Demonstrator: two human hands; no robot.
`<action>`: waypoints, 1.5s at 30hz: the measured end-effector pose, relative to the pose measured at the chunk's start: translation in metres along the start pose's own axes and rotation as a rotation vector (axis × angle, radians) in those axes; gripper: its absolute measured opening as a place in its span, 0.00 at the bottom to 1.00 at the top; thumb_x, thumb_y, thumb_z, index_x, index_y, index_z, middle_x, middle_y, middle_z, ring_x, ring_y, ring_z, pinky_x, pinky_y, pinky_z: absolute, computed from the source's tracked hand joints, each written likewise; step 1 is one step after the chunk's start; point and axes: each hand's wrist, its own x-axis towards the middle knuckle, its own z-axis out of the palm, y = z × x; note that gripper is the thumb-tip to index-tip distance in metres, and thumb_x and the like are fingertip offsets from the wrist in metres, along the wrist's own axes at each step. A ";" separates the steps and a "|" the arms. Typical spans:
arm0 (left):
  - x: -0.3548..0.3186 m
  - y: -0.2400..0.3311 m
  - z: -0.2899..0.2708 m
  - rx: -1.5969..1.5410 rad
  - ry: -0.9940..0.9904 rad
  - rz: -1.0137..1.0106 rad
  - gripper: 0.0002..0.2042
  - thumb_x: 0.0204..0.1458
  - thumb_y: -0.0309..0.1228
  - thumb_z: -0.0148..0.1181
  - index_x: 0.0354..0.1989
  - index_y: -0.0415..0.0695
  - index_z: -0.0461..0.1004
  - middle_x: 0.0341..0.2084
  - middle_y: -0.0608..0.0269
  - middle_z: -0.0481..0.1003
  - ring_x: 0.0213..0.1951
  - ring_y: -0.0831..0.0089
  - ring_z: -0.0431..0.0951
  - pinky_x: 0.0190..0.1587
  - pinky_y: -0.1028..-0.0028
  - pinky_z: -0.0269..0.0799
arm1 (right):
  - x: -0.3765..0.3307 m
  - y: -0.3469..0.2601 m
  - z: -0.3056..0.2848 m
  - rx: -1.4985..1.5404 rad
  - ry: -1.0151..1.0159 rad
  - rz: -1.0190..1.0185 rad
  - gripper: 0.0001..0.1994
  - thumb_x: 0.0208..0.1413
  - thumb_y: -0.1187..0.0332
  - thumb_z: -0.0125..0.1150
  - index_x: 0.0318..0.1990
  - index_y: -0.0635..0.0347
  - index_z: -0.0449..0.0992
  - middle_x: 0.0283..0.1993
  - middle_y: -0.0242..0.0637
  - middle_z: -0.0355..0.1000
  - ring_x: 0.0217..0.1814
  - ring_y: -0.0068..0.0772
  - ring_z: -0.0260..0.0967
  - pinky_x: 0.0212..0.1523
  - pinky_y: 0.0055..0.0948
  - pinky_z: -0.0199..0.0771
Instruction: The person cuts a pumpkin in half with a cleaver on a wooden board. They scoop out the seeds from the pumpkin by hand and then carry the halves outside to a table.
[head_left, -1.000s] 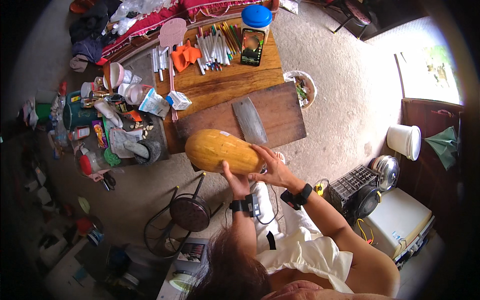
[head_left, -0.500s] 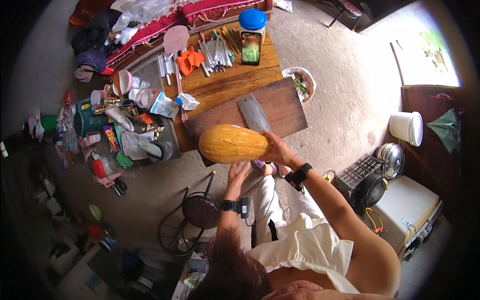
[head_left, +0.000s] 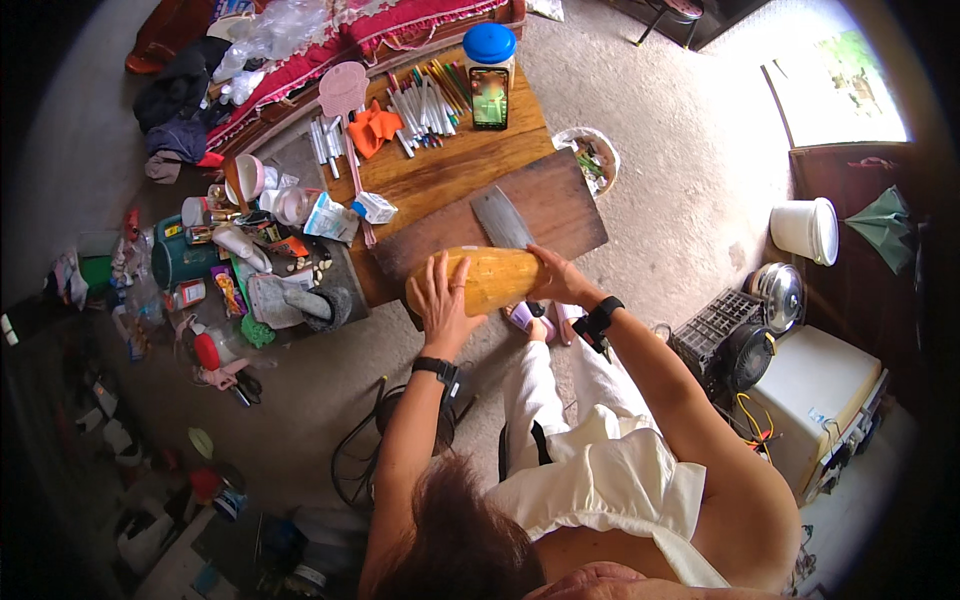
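Note:
I hold a long yellow-orange squash [head_left: 500,280] crosswise at the near edge of a wooden cutting board [head_left: 430,240]. My left hand [head_left: 445,305] lies over its left end, fingers spread across the skin. Around the right end curls my right hand [head_left: 560,279], its palm partly hidden. Just beyond the squash, a broad-bladed knife [head_left: 502,217] rests on the board, its near end hidden behind the squash. Whether the squash touches the board, I cannot tell.
The board lies on a wooden table [head_left: 440,165] with several markers [head_left: 425,108], an orange cloth [head_left: 373,130] and a phone [head_left: 489,98] against a blue-lidded jar [head_left: 489,45]. Left stand a mortar [head_left: 328,306] and jars. A waste basket [head_left: 598,160] is at the right; a stool [head_left: 385,425] is below.
My left hand has come up from below the squash and now covers its left end. My right hand keeps its place on the right end.

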 end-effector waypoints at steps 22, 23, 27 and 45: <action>0.028 0.013 0.016 -0.074 0.196 -0.205 0.57 0.27 0.53 0.79 0.70 0.54 0.53 0.68 0.51 0.53 0.68 0.46 0.51 0.64 0.40 0.48 | -0.019 0.016 0.072 -0.261 0.288 0.287 0.27 0.47 0.60 0.68 0.53 0.62 0.66 0.49 0.56 0.70 0.51 0.58 0.71 0.52 0.47 0.71; 0.028 0.015 0.017 -0.072 0.195 -0.206 0.57 0.27 0.53 0.79 0.70 0.54 0.53 0.68 0.51 0.53 0.68 0.46 0.51 0.64 0.40 0.48 | -0.014 0.018 0.076 -0.239 0.292 0.306 0.26 0.47 0.61 0.67 0.51 0.62 0.64 0.49 0.57 0.70 0.51 0.59 0.71 0.50 0.48 0.72; 0.026 0.015 0.020 -0.058 0.205 -0.217 0.57 0.27 0.52 0.80 0.70 0.54 0.53 0.67 0.50 0.53 0.68 0.45 0.51 0.64 0.40 0.47 | -0.004 0.025 0.070 -0.348 0.245 0.334 0.24 0.49 0.64 0.65 0.50 0.61 0.62 0.46 0.58 0.72 0.45 0.60 0.74 0.45 0.48 0.74; 0.031 0.002 0.016 -0.097 0.199 -0.217 0.56 0.27 0.53 0.78 0.70 0.55 0.53 0.67 0.49 0.54 0.68 0.46 0.51 0.64 0.42 0.49 | -0.005 0.049 0.073 -0.400 0.169 0.423 0.24 0.53 0.58 0.62 0.50 0.61 0.62 0.37 0.58 0.76 0.40 0.61 0.76 0.42 0.53 0.75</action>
